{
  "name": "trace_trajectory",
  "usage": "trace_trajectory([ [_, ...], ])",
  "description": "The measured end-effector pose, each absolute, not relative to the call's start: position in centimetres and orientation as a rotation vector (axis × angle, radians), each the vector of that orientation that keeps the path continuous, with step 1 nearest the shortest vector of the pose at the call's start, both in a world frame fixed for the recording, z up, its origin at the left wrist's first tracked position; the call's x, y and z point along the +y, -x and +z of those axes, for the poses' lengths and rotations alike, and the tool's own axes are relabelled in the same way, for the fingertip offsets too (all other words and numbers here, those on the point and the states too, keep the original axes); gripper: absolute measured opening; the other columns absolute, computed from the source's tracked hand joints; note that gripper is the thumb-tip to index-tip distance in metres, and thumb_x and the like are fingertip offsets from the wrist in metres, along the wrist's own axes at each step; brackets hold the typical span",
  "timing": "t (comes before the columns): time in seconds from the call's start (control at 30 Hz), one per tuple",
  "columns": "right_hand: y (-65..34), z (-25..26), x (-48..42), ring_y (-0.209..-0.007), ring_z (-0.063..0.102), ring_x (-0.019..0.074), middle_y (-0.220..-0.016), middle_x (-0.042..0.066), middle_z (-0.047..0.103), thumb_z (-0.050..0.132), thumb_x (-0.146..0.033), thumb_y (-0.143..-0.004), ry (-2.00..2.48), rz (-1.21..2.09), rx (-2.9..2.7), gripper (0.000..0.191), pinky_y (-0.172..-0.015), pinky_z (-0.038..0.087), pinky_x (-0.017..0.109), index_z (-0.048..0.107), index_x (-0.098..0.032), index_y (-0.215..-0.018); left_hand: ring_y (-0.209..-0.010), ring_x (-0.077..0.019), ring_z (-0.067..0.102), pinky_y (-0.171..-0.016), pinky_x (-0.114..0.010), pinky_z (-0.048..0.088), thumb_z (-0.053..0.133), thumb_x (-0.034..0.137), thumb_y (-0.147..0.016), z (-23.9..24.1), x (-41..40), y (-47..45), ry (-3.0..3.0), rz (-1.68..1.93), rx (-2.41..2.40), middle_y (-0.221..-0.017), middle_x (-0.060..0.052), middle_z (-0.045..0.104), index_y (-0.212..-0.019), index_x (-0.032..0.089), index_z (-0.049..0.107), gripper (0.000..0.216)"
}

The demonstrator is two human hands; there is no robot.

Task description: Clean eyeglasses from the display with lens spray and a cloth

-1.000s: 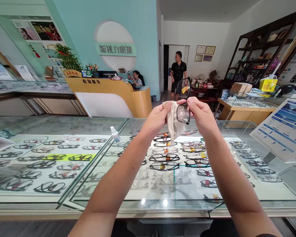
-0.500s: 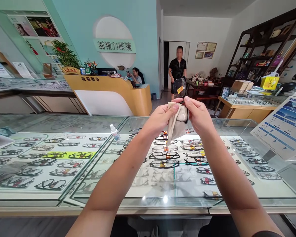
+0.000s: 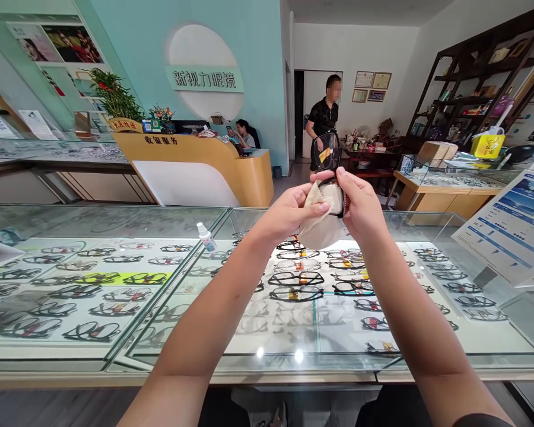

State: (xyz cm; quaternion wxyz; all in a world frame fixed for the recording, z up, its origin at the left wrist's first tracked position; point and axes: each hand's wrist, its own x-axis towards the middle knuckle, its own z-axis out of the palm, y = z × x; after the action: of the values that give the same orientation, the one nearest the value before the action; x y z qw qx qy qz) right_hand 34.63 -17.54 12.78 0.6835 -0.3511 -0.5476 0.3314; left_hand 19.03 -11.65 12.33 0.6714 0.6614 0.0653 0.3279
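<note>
Above the glass display case I hold a pair of black-framed eyeglasses point(image 3: 326, 148) turned on end, one lens up and one lens down. An orange sticker shows on the upper lens. My right hand point(image 3: 360, 198) is closed on the frame near its middle, thumb uppermost. My left hand point(image 3: 296, 210) pinches a beige cleaning cloth point(image 3: 323, 231) against the lower lens, which shows partly behind the cloth. Part of the cloth hangs loose below my left thumb. A small white spray bottle point(image 3: 206, 238) stands on the glass top, left of my hands.
Rows of eyeglasses point(image 3: 296, 279) lie inside the glass case point(image 3: 289, 359). A printed stand-up sheet point(image 3: 511, 228) is at the right. Farther back are a yellow-and-white counter point(image 3: 196, 163), a seated person point(image 3: 244, 135) and a standing person in black point(image 3: 324, 118).
My left thumb and the cloth have shifted over the lower lens, and the cloth's hanging part has spread wider. The standing person has turned sideways.
</note>
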Motion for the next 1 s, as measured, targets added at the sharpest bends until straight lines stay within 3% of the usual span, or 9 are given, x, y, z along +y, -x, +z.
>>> trace_trajectory([
  [0.2,-34.0,12.4,-17.2,-0.100,0.076,0.0253,-0.109,0.008,0.082,0.065,-0.078,-0.089,0.764,0.722,-1.193,0.061,-0.078,0.061,0.036,0.082,-0.024,-0.111,-0.086,-0.0158,0.070,-0.082,-0.026,0.054,0.097,0.040,-0.070,12.0,-12.2,-19.7,-1.505,0.849,0.168,-0.100,-0.005,0.075,-0.115,0.017,0.070,0.057],
  [0.47,-32.2,12.0,-17.3,-0.106,0.074,0.0242,-0.118,0.009,0.080,0.055,-0.083,-0.091,0.764,0.668,-1.179,0.068,-0.083,0.061,0.035,0.077,-0.025,-0.119,-0.078,-0.0146,0.067,-0.073,-0.026,0.054,0.092,0.053,-0.076,11.4,-12.7,-21.0,-1.552,1.127,0.191,-0.090,-0.002,0.072,-0.114,0.017,0.069,0.057],
  [0.6,-31.9,11.6,-17.2,-0.090,0.071,0.0217,-0.099,0.007,0.076,0.053,-0.082,-0.094,0.796,0.690,-1.191,0.068,-0.072,0.057,0.031,0.075,-0.026,-0.125,-0.074,-0.0136,0.066,-0.068,-0.025,0.052,0.089,0.057,-0.079,11.2,-13.2,-21.3,-1.531,1.248,0.242,-0.085,-0.002,0.072,-0.104,0.018,0.068,0.051],
  [0.73,-31.8,11.3,-17.2,-0.064,0.054,0.0164,-0.074,0.001,0.059,0.056,-0.076,-0.095,0.821,0.692,-1.199,0.060,-0.054,0.045,0.029,0.075,-0.028,-0.127,-0.061,-0.0121,0.062,-0.058,-0.025,0.050,0.083,0.060,-0.084,11.1,-13.6,-21.4,-1.462,1.261,0.224,-0.074,0.001,0.070,-0.116,0.021,0.068,0.052],
  [1.0,-32.1,11.9,-17.9,-0.074,0.053,0.0168,-0.091,0.002,0.065,0.074,-0.062,-0.090,0.746,0.669,-1.400,0.047,-0.059,0.048,0.029,0.077,-0.032,-0.125,-0.053,-0.0114,0.059,-0.050,-0.023,0.045,0.076,0.065,-0.089,11.8,-12.8,-20.8,-1.400,1.269,0.261,-0.062,0.004,0.061,-0.102,0.021,0.070,0.046],
])
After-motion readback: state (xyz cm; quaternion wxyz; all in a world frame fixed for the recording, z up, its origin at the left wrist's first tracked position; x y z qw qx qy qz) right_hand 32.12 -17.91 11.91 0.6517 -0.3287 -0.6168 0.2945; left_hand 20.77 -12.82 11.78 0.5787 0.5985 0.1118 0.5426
